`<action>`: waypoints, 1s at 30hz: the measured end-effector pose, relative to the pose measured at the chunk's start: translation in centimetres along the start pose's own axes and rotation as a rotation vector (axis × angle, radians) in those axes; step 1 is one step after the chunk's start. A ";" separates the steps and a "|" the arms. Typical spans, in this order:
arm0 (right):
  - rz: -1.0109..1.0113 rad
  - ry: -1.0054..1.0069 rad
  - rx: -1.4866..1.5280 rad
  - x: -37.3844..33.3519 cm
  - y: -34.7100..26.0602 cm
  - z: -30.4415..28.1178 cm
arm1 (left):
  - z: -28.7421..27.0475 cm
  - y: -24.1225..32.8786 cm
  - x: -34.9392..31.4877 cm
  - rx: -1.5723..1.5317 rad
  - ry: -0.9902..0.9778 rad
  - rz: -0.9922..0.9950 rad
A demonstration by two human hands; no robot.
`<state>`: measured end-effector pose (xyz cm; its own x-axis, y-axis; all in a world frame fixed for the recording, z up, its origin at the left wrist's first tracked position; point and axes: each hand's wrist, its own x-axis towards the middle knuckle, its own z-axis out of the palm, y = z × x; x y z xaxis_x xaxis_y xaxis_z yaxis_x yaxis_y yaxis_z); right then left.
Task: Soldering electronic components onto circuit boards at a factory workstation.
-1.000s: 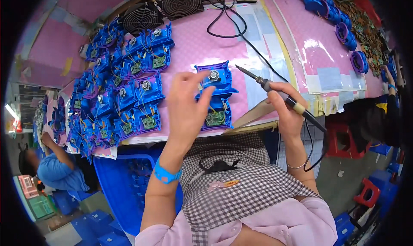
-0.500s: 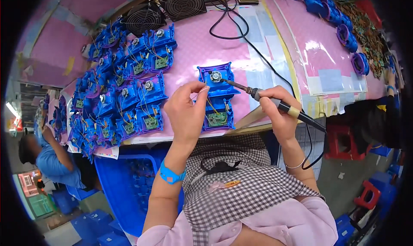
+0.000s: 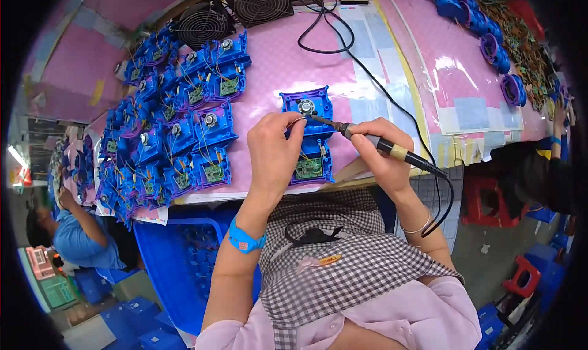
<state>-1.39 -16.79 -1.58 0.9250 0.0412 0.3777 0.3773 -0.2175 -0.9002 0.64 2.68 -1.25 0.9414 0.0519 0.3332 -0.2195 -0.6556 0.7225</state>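
While blue housings [image 3: 211, 137] crowd the left of the pink table [image 3: 275, 62], apparently leaving working room, the left hand [image 3: 272, 151] pinches finger and thumb together, seemingly steadying a thin wire [image 3: 301, 118] by the speaker [image 3: 305, 106] on a separate housing [image 3: 323, 102] just beyond; the right hand [image 3: 389, 166] clamps a soldering iron [image 3: 384, 145] pen-fashion, probably for control.
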 end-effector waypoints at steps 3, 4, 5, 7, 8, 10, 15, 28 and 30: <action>0.006 -0.007 0.012 0.0 0.2 0.1 | 0.1 0.0 0.0 -0.017 -0.004 -0.026; 0.006 -0.007 0.012 0.1 0.2 0.2 | 0.1 0.0 0.0 -0.017 -0.004 -0.027; 0.000 -0.006 0.019 0.1 0.1 0.2 | 0.1 0.0 0.0 -0.013 -0.004 -0.018; -0.005 -0.005 0.026 0.2 -0.1 0.2 | 0.1 0.0 0.0 -0.009 -0.005 -0.009; -0.001 -0.016 0.017 0.2 -0.2 0.2 | 0.0 0.0 0.0 -0.004 -0.003 -0.009; 0.002 -0.027 0.008 0.3 -0.4 0.2 | 0.0 -0.1 -0.1 0.002 -0.002 -0.009; -0.075 0.045 0.032 0.0 -0.2 -0.4 | 0.1 0.0 0.0 0.012 -0.012 0.007; 0.053 0.220 0.097 -1.4 0.3 -2.3 | 0.1 -0.1 0.2 0.010 -0.019 0.006; 0.017 0.157 0.097 -1.3 0.1 -2.4 | 0.1 -0.2 0.2 -0.008 -0.014 0.024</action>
<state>-2.67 -19.18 -1.63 0.9159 -0.1160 0.3843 0.3709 -0.1211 -0.9207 0.92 2.75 -1.37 0.9393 0.0258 0.3421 -0.2442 -0.6502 0.7195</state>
